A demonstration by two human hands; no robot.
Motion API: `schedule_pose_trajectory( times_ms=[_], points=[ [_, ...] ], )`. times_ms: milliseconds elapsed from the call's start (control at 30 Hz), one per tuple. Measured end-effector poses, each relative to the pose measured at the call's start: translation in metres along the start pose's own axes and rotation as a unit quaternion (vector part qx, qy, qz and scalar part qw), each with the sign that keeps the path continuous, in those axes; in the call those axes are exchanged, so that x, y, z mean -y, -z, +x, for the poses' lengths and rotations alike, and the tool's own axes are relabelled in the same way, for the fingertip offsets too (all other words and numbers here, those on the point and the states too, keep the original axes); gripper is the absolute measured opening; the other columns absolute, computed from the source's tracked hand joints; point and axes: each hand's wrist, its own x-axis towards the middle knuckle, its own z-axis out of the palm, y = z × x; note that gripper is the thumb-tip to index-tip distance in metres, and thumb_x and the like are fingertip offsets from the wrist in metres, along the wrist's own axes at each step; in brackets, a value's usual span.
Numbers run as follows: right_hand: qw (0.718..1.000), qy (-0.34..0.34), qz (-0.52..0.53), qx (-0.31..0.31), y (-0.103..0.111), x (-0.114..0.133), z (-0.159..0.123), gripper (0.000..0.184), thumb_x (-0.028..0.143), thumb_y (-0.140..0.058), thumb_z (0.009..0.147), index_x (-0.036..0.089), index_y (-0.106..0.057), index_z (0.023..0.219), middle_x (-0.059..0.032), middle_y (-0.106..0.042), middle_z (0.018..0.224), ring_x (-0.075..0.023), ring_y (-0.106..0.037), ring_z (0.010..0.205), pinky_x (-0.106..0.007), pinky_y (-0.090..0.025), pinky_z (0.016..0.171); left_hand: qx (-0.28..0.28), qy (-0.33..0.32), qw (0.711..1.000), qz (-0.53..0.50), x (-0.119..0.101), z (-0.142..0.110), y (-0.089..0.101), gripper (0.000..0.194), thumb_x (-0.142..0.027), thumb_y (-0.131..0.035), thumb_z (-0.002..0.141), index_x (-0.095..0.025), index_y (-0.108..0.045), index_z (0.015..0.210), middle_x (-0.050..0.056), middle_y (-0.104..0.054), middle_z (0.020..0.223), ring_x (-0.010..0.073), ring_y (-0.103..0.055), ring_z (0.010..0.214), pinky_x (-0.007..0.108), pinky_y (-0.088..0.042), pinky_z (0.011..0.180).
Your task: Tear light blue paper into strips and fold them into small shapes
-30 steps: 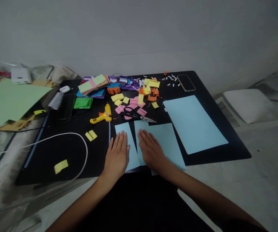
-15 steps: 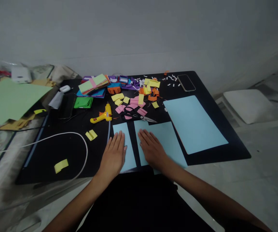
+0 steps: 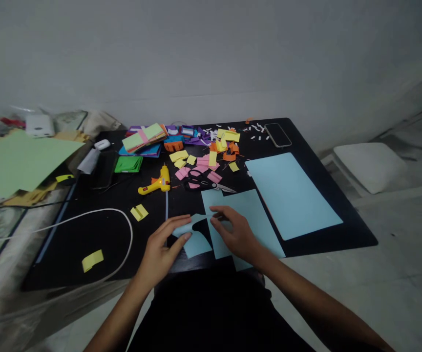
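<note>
At the near edge of the black table (image 3: 112, 244), my left hand (image 3: 159, 252) touches the bent blue strip (image 3: 198, 245), thumb and fingers a little parted over it; I can't tell whether they grip. My right hand (image 3: 238, 234) has its thumb and forefinger narrowed at the strip's raised far edge, though whether they pinch it I can't tell. Under that hand lies another blue piece (image 3: 216, 240). Farther back are the scissors (image 3: 221, 187) and yellow glue gun (image 3: 163, 180).
</note>
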Motion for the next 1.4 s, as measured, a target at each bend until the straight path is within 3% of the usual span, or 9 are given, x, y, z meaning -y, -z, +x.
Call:
schedule_pose_trajectory(
  times_ms=[167,267,367,433,600,767,967,1233,1400],
  points=[
    [0.945,-0.148,0.282,0.079,0.010,0.023,0.038,0.046,0.049,-0.073,0.090,0.016,-0.065,0.120,-0.0074,-0.076,0.098,-0.0196,-0.077,0.083,-0.037,-0.065,0.079,0.018,-0.056,0.998,-0.030,-0.016,0.021,0.009,0.029,-0.028,-0.066,0.098,-0.027,-0.071,0.126,0.009,-0.069,0.137,0.0259,-0.067,0.126,0.046,-0.055,0.109],
    [0.957,-0.069,0.280,0.040,0.028,0.046,0.080,0.049,0.037,-0.089,0.073,0.019,-0.067,0.113,-0.0042,-0.077,0.097,-0.0182,-0.075,0.084,-0.033,-0.064,0.075,-0.008,-0.121,0.993,-0.003,-0.034,0.054,0.021,0.033,-0.030,-0.071,0.094,-0.026,-0.070,0.127,0.011,-0.064,0.144,0.0294,-0.060,0.135,0.051,-0.051,0.112],
    [0.965,0.020,0.261,0.015,0.053,0.080,0.119,0.047,0.035,-0.087,0.077,0.020,-0.065,0.116,-0.0038,-0.078,0.098,-0.0184,-0.075,0.087,-0.033,-0.064,0.077,-0.178,-0.130,0.969,-0.116,-0.056,0.102,0.037,0.042,-0.039,-0.069,0.095,-0.024,-0.063,0.133,0.013,-0.057,0.150,0.0311,-0.056,0.137,0.043,-0.061,0.097],
    [0.966,0.080,0.246,-0.010,0.066,0.101,0.136,0.042,0.036,-0.088,0.076,0.019,-0.067,0.108,-0.0035,-0.077,0.096,-0.0183,-0.074,0.086,-0.033,-0.064,0.076,-0.224,-0.105,0.941,-0.230,-0.066,0.134,0.047,0.034,-0.042,-0.061,0.099,-0.023,-0.065,0.127,0.012,-0.064,0.139,0.0269,-0.066,0.124,0.035,-0.063,0.085],
    [0.969,0.104,0.221,-0.028,0.072,0.114,0.146,0.036,0.036,-0.090,0.074,0.019,-0.072,0.101,-0.0011,-0.075,0.084,-0.0165,-0.072,0.076,-0.030,-0.063,0.070,0.038,-0.010,0.937,-0.347,-0.062,0.178,0.056,0.031,-0.044,-0.067,0.095,-0.018,-0.075,0.109,0.008,-0.077,0.099,0.0208,-0.073,0.083,0.027,-0.058,0.065],
    [0.971,0.109,0.203,-0.060,0.067,0.100,0.149,0.032,0.034,-0.091,0.072,0.018,-0.074,0.093,0.0001,-0.072,0.077,-0.0151,-0.070,0.068,-0.030,-0.063,0.065,0.185,0.011,0.912,-0.367,-0.050,0.179,0.049,0.045,-0.058,-0.062,0.096,-0.019,-0.074,0.116,0.011,-0.078,0.100,0.0257,-0.076,0.086,0.036,-0.062,0.073],
    [0.972,0.116,0.195,-0.051,0.063,0.105,0.143,0.031,0.036,-0.089,0.076,0.020,-0.076,0.098,-0.0016,-0.074,0.085,-0.0159,-0.071,0.073,-0.030,-0.064,0.064,0.206,-0.034,0.914,-0.348,-0.057,0.177,0.044,0.052,-0.064,-0.067,0.091,-0.018,-0.074,0.115,0.012,-0.078,0.103,0.0263,-0.077,0.092,0.039,-0.062,0.083],
    [0.973,0.150,0.168,-0.044,0.057,0.116,0.130,0.018,0.031,-0.084,0.083,0.022,-0.078,0.097,-0.0019,-0.077,0.089,-0.0174,-0.075,0.084,-0.033,-0.065,0.079,0.133,-0.029,0.943,-0.304,-0.068,0.163,0.046,0.025,-0.037,-0.077,0.089,-0.016,-0.072,0.102,0.007,-0.079,0.093,0.0179,-0.074,0.078,0.028,-0.059,0.070],
    [0.973,0.145,0.170,-0.063,0.056,0.122,0.125,0.013,0.030,-0.070,0.095,0.023,-0.079,0.101,-0.0032,-0.079,0.096,-0.0174,-0.076,0.088,-0.035,-0.065,0.084,0.114,-0.034,0.949,-0.292,-0.070,0.160,0.050,0.023,-0.038,-0.069,0.096,-0.017,-0.072,0.106,0.005,-0.078,0.087,0.0144,-0.071,0.070,0.024,-0.054,0.061]
  ],
)
